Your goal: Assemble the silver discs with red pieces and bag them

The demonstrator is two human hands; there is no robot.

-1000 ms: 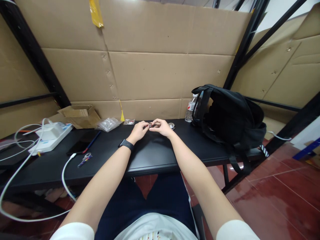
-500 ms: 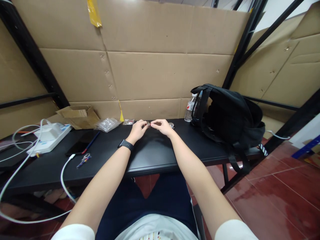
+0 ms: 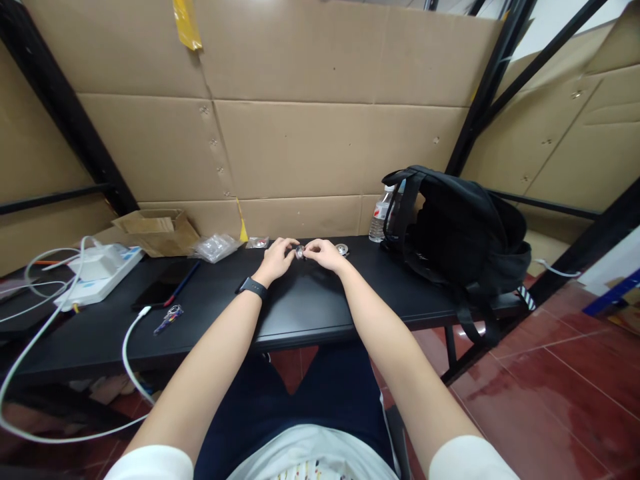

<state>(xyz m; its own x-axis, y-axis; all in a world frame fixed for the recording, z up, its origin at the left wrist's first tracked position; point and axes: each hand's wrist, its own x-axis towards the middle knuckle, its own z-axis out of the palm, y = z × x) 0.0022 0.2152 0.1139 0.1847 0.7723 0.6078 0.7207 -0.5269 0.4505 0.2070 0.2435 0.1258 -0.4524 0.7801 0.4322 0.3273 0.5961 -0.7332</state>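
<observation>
A small, shiny, silvery round piece point(image 3: 300, 253) is between my two hands, over the far part of the black table point(image 3: 305, 303). My right hand point(image 3: 324, 255) pinches it from the right with thumb and fingers. My left hand point(image 3: 277, 259), with a dark watch on its wrist, curls its fingertips against the piece's left side. The piece is too small to name. Just past my right hand lies a round silvery disc-like thing point(image 3: 342, 249). To the left of my left hand is a small clear packet point(image 3: 257, 243) with something reddish in it.
A black backpack point(image 3: 465, 240) and a water bottle point(image 3: 379, 217) stand at the right. Leftward are a crumpled plastic bag point(image 3: 216, 248), an open cardboard box point(image 3: 159, 232), a phone point(image 3: 163, 283), a keyring point(image 3: 169, 319), and a power strip point(image 3: 100, 283) with white cables. Cardboard point(image 3: 300, 147) walls the back.
My hands have shifted slightly apart at the fingertips, and the silvery piece between them shows more of its face. Nothing else on the table has moved.
</observation>
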